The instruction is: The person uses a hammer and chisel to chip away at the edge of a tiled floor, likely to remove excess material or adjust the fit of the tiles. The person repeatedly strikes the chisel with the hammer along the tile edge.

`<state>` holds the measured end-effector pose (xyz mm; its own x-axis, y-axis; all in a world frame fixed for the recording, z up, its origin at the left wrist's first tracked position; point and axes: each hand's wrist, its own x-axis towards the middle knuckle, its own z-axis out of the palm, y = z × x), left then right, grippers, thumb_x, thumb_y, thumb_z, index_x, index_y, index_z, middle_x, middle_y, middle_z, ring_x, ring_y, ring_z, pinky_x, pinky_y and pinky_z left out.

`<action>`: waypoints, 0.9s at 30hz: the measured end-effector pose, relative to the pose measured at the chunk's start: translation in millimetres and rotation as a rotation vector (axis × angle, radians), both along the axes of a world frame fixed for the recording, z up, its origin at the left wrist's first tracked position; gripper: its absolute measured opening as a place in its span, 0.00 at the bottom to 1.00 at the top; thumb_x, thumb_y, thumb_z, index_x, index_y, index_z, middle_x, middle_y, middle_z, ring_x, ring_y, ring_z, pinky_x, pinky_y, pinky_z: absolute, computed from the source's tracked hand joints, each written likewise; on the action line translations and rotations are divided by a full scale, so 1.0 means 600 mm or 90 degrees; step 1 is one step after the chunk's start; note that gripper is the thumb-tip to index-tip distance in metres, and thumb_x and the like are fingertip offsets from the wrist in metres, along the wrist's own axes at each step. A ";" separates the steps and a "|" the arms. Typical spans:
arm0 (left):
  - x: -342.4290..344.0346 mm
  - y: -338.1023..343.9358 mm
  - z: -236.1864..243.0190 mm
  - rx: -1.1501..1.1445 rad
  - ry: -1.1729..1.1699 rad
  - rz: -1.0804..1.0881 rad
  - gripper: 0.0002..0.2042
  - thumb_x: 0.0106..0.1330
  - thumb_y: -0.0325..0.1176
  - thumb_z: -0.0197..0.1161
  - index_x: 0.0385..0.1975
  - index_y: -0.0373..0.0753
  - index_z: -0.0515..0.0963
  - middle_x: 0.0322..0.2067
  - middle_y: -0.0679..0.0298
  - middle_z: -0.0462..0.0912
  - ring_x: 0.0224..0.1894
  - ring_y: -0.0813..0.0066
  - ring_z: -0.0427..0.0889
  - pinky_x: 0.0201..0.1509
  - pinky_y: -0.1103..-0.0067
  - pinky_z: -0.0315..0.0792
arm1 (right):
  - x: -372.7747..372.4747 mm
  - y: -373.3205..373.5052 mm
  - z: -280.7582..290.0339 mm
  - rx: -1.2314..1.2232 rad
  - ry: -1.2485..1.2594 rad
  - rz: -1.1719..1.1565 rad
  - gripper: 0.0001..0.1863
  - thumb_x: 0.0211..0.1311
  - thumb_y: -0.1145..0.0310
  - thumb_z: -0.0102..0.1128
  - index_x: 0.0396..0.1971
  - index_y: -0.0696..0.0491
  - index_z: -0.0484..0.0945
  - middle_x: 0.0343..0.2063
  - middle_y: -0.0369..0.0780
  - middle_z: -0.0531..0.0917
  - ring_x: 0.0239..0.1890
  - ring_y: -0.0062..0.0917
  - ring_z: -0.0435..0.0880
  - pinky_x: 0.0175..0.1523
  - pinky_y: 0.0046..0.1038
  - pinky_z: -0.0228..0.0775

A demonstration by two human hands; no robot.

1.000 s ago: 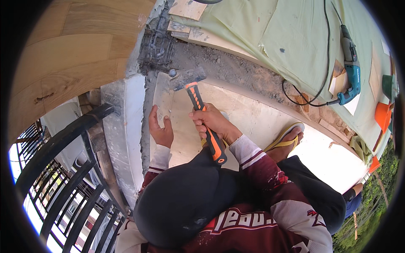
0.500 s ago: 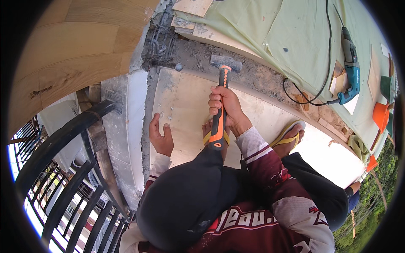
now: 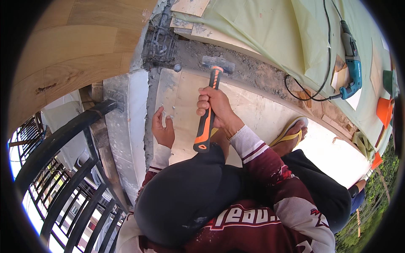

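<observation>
My right hand [image 3: 217, 106] is wrapped round the black and orange handle of a sledgehammer [image 3: 205, 126]. Its grey steel head points away from me, in front of the dusty mortar strip [image 3: 249, 67]; whether it touches the strip I cannot tell. My left hand [image 3: 162, 130] holds nothing, with thumb and forefinger apart, over the pale tiled step [image 3: 185, 95] near its rough left edge. A small round grey metal end [image 3: 177, 67] shows at the far left of the step, close to exposed rebar [image 3: 158, 44].
A teal rotary hammer drill [image 3: 353, 69] with a black cord lies on a pale green sheet [image 3: 270, 29] at the right. Black metal railing [image 3: 63, 130] runs along the left beside a white-edged wall [image 3: 137, 109]. Orange-handled tools [image 3: 384, 110] lie at the far right.
The sledgehammer and my right hand have shifted a little to the left, with the handle more tilted. My left hand stays raised, nearly in place.
</observation>
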<state>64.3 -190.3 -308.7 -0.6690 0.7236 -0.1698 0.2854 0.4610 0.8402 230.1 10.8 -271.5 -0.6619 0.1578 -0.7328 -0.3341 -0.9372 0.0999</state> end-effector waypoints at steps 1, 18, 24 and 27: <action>0.003 0.009 -0.010 0.021 -0.043 -0.012 0.21 0.65 0.20 0.57 0.59 0.27 0.68 0.57 0.50 0.74 0.63 0.62 0.72 0.72 0.68 0.63 | -0.012 -0.020 0.009 0.059 0.041 0.134 0.10 0.67 0.69 0.53 0.25 0.50 0.65 0.16 0.28 0.66 0.12 0.12 0.67 0.16 0.21 0.64; -0.030 0.231 -0.042 0.102 0.307 -0.143 0.34 0.57 0.29 0.69 0.63 0.32 0.62 0.63 0.42 0.66 0.66 0.44 0.65 0.69 0.62 0.60 | 0.022 0.090 0.127 0.520 -0.085 0.299 0.10 0.59 0.73 0.63 0.30 0.53 0.67 0.14 0.32 0.69 0.10 0.14 0.68 0.14 0.21 0.62; -0.080 0.321 -0.037 0.160 0.283 -0.217 0.14 0.57 0.26 0.68 0.18 0.34 0.68 0.20 0.52 0.73 0.25 0.50 0.75 0.31 0.61 0.67 | 0.056 0.127 0.152 0.530 -0.194 0.135 0.10 0.57 0.74 0.63 0.30 0.53 0.67 0.15 0.32 0.69 0.11 0.14 0.69 0.14 0.23 0.64; -0.041 0.273 0.002 0.269 0.348 -0.313 0.16 0.58 0.25 0.66 0.13 0.38 0.66 0.14 0.57 0.71 0.18 0.55 0.73 0.24 0.66 0.66 | 0.073 0.123 0.139 0.511 -0.201 0.096 0.10 0.58 0.74 0.62 0.29 0.54 0.67 0.16 0.32 0.69 0.12 0.15 0.69 0.14 0.23 0.64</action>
<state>39.7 -26.3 -307.2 -0.1715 0.8833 0.4363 0.7872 -0.1434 0.5998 273.7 84.5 -188.1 -0.5015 0.6324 -0.5904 -0.1018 -0.7208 -0.6856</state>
